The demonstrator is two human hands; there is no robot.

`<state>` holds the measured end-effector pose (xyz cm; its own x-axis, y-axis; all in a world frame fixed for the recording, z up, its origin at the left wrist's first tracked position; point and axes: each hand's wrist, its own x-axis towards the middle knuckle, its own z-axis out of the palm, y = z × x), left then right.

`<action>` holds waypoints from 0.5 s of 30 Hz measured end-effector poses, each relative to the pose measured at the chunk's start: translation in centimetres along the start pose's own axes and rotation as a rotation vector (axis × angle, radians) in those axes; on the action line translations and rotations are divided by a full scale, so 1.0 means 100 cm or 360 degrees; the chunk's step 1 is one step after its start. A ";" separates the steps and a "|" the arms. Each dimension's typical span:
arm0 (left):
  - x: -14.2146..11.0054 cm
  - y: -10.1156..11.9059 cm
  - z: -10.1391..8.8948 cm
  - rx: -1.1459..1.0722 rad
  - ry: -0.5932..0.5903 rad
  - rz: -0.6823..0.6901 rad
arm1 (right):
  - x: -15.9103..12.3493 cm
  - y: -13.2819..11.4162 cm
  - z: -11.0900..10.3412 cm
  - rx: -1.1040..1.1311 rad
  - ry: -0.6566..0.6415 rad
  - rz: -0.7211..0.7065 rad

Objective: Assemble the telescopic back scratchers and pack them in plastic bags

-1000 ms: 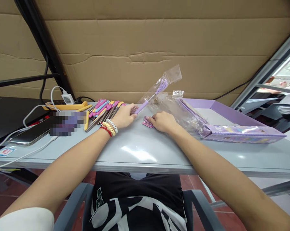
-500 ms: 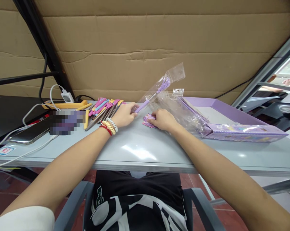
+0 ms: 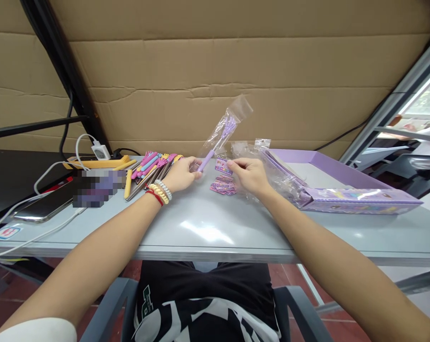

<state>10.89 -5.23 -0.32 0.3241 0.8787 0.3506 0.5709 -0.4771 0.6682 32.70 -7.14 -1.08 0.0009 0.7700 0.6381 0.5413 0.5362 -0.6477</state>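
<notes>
The left hand (image 3: 181, 175) grips a bagged purple stick (image 3: 206, 160) by its near end; the right hand (image 3: 252, 175) pinches a card (image 3: 222, 166) beyond a card pile (image 3: 223, 186).

On the table (image 3: 186, 218), a phone (image 3: 48, 204) is lying at the left, with rods (image 3: 151, 169) to its right. In the middle I am seeing cards (image 3: 224, 185), left of plastic bags (image 3: 281, 175). A box (image 3: 360, 203) is resting at the right; behind, cardboard (image 3: 215, 61) is standing.
</notes>
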 end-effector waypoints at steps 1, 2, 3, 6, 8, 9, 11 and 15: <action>0.001 -0.001 -0.001 -0.0086 -0.0024 -0.0014 | -0.001 -0.001 -0.003 -0.0043 0.0052 -0.0062; 0.001 -0.002 -0.002 -0.0191 -0.0065 -0.0026 | -0.001 -0.002 -0.006 -0.0106 0.0108 -0.0128; 0.001 -0.002 -0.003 -0.0302 -0.0124 -0.0037 | -0.002 -0.004 -0.009 -0.0177 0.0164 -0.0191; 0.000 -0.004 -0.007 -0.0544 -0.0363 -0.0037 | -0.001 -0.005 -0.017 -0.0341 0.0317 -0.0296; -0.001 -0.004 -0.011 -0.0555 -0.0509 -0.0016 | 0.001 -0.004 -0.022 -0.0396 0.0445 -0.0309; -0.001 -0.005 -0.013 -0.0536 -0.0564 -0.0004 | 0.002 -0.002 -0.024 -0.0418 0.0513 -0.0321; -0.001 -0.007 -0.017 -0.0502 -0.0648 0.0016 | 0.005 0.002 -0.029 -0.0465 0.0641 -0.0362; 0.000 -0.014 -0.023 -0.0453 -0.0724 0.0051 | 0.010 0.008 -0.038 -0.0569 0.0762 -0.0367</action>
<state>8.37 -4.55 0.28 0.6681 0.7378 0.0964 0.3488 -0.4250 0.8353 36.27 -7.29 0.62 0.1817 0.3641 0.9135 0.8194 0.4575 -0.3453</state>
